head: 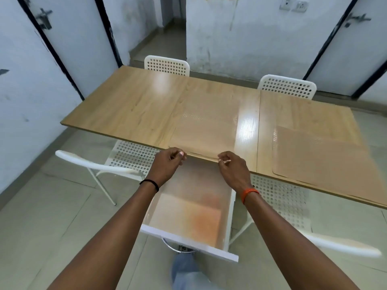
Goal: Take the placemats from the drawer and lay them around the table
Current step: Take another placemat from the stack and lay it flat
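A light wooden table stands in front of me. A tan placemat lies at its near edge, directly ahead. My left hand and my right hand are at that mat's near edge with curled fingers; whether they pinch the mat is unclear through blur. Another tan placemat lies on the right part of the table. Below my hands the white drawer is pulled out, and an orange-tinted sheet lies on its bottom.
Two white perforated chairs stand at the far side. Two more flank the drawer on my side. White walls and doors surround the table; my leg shows below the drawer.
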